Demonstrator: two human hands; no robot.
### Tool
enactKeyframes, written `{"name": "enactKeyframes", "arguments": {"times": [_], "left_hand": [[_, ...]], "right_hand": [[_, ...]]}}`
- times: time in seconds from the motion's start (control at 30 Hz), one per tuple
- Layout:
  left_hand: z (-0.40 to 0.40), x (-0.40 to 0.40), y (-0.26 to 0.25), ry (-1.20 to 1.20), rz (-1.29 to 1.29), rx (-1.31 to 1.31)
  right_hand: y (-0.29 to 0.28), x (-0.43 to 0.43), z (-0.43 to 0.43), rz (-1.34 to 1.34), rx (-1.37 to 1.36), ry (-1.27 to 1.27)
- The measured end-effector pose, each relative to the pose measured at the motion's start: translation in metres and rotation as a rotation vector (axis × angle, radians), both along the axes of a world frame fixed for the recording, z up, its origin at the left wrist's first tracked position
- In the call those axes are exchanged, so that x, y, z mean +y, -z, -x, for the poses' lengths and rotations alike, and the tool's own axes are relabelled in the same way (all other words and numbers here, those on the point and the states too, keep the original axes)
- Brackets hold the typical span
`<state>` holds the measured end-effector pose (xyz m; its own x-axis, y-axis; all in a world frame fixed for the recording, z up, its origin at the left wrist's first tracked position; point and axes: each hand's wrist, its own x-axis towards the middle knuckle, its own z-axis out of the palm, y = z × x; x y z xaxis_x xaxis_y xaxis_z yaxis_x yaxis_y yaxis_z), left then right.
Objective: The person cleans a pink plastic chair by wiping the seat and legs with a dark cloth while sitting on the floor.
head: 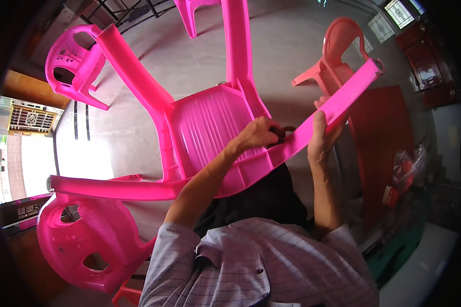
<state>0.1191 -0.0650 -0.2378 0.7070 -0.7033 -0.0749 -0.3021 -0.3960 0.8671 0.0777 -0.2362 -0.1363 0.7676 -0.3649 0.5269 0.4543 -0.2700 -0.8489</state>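
Observation:
A pink plastic chair (211, 122) is upturned before me, its ribbed seat underside and splayed legs facing up. My left hand (259, 132) is curled around a small dark object (280, 135) at the inner corner where one leg meets the seat. What that object is cannot be made out. My right hand (322, 134) grips the same pink leg (345, 94) partway along, thumb on the near side and fingertips showing beyond it. The leg's end points to the upper right.
More pink plastic chairs stand at the left (77, 61) and lower left (92, 238). A salmon-coloured chair (340, 50) is at the upper right. Beside me on the right, a dark red surface (384, 153) has a clear plastic bag (409, 165) and a small red box (390, 195) near its edge.

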Motion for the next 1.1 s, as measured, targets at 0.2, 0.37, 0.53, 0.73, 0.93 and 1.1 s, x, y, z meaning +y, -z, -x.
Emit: {"name": "enactKeyframes", "arguments": {"times": [0.2, 0.37, 0.53, 0.73, 0.93, 1.1], "left_hand": [[0.040, 0.009, -0.054, -0.147, 0.248, 0.420], [0.054, -0.016, -0.002, 0.077, -0.049, -0.012], [0.044, -0.032, -0.014, 0.204, -0.190, 0.075], [0.046, -0.005, -0.025, 0.241, -0.133, 0.227], [0.060, -0.014, -0.010, 0.070, 0.192, 0.039], [0.053, -0.005, -0.054, -0.013, 0.445, 0.171]], "right_hand": [[0.009, -0.009, -0.001, 0.055, 0.033, 0.034], [0.026, -0.014, 0.001, 0.094, 0.013, 0.000], [0.015, -0.017, 0.005, -0.083, 0.020, -0.095], [0.021, -0.001, 0.004, -0.113, 0.031, 0.001], [0.019, -0.004, 0.001, -0.110, -0.015, 0.038], [0.026, -0.003, -0.009, -0.060, -0.017, 0.043]]}}
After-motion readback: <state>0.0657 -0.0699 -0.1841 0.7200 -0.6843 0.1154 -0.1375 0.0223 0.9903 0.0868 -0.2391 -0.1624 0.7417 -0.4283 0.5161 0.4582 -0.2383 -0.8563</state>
